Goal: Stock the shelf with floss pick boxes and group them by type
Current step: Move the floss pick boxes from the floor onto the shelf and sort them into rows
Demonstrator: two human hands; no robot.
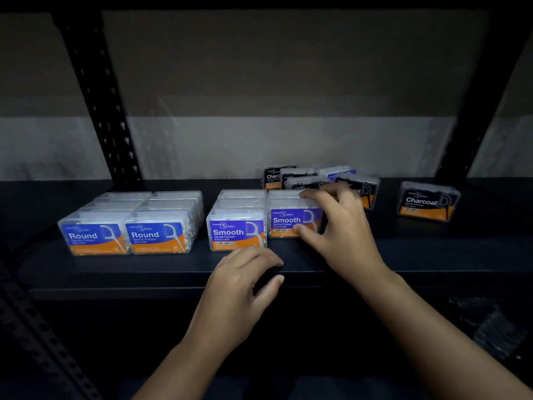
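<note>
Dark metal shelving fills my view, with a black shelf (375,255) in front of a pale wall and perforated uprights at either side. On the shelf's left I see two rows of Round boxes (127,223) standing side by side, running front to back. Just to their right are two rows of Smooth boxes (236,223), also side by side. My right hand (337,226) grips the front Smooth box (288,222) of the right-hand row, with the thumb on its label face and the fingers curled over its top edge. My left hand (245,281) rests at the shelf's front lip, in front of the Smooth rows, with its fingers loosely curled over the edge and holding nothing. Behind my right hand a loose cluster of Charcoal boxes (291,179) sits near the back, with at least one blue-labelled box among them. One Charcoal box (428,202) stands alone, well apart to the right.
</note>
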